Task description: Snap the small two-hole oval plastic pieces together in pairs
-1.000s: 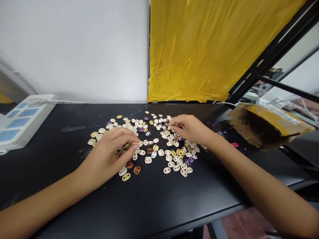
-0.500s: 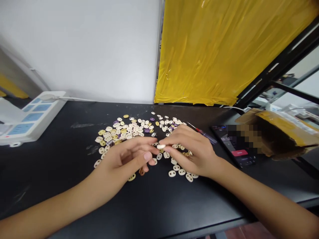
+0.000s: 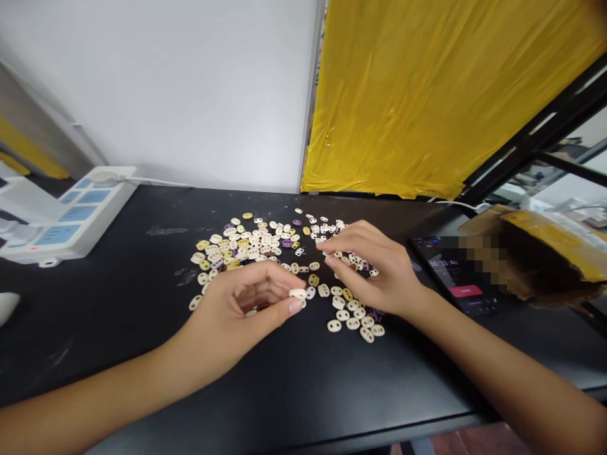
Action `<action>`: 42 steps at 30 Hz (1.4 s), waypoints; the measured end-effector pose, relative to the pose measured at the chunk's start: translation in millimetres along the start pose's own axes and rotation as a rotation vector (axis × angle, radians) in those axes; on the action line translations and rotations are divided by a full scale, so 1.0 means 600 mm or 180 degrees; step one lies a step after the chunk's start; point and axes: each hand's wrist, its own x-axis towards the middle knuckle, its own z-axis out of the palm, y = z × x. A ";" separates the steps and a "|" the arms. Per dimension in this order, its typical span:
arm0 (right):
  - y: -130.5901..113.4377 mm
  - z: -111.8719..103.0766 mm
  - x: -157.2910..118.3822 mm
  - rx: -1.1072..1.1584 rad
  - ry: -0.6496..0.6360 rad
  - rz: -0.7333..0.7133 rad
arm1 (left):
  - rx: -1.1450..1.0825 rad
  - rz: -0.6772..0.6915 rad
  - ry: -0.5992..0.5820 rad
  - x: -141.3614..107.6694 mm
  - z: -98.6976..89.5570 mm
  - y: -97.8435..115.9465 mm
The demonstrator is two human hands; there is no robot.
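Observation:
Between the thumb and index finger of my left hand (image 3: pixel 253 300) is a cream oval two-hole button (image 3: pixel 298 294), pinched at its edge and raised over the table. My right hand (image 3: pixel 367 262) hovers just above the right-hand group, thumb and index finger apart, with loose pieces visible under the fingertips. Many more such buttons lie about: a large left pile (image 3: pixel 256 240) in cream, yellow and purple, and a right group (image 3: pixel 353 323), mostly cream. Part of the right group is hidden under my right hand, and a brownish piece shows partly behind my left thumb.
A phone (image 3: pixel 462 272) with a lit screen lies right of my right hand, beside an opened cardboard box (image 3: pixel 550 246). At the left stands a white power strip (image 3: pixel 85 212) with a cable running along the wall. Yellow sheeting (image 3: pixel 389 95) hangs behind the black table (image 3: pixel 294 392).
The cream button has passed from my right fingertips into my left thumb and index finger. My right hand has drawn away slightly up and right, its fingers parted. The camera view has shifted a little.

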 end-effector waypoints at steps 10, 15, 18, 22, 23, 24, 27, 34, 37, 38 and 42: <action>0.062 -0.012 -0.009 -0.0539 -0.0563 0.1107 | 0.0625 0.0480 -0.0226 -0.001 -0.004 -0.011; 0.065 -0.009 -0.012 -0.0506 -0.0784 0.1150 | 0.0596 0.0358 -0.0109 -0.002 -0.002 -0.011; 0.064 -0.006 -0.013 -0.0467 -0.0875 0.1187 | 0.0541 0.0356 -0.0149 0.001 -0.007 -0.012; 0.065 -0.004 -0.014 -0.0427 -0.0931 0.1208 | 0.1355 0.1082 -0.0313 0.010 -0.029 -0.014; 0.065 -0.003 -0.015 -0.0421 -0.0947 0.1215 | 0.1614 0.1294 -0.0325 0.013 -0.036 -0.015; 0.065 -0.002 -0.015 -0.0413 -0.0968 0.1224 | 0.1841 0.1437 -0.0307 0.016 -0.044 -0.016; 0.064 -0.001 -0.016 -0.0381 -0.1051 0.1249 | 0.2361 0.1594 -0.0312 0.028 -0.065 -0.020; 0.068 0.000 -0.018 -0.0411 -0.1203 0.1224 | 0.3100 0.1727 -0.0335 0.053 -0.095 -0.031; 0.065 -0.001 -0.015 -0.0397 -0.1237 0.1232 | 0.3267 0.1733 -0.0344 0.057 -0.099 -0.034; 0.064 -0.001 -0.014 -0.0391 -0.1247 0.1235 | 0.3314 0.1739 -0.0336 0.058 -0.100 -0.034; 0.056 0.001 -0.010 -0.0366 -0.1223 0.1232 | 0.3348 0.1606 -0.0290 0.060 -0.099 -0.036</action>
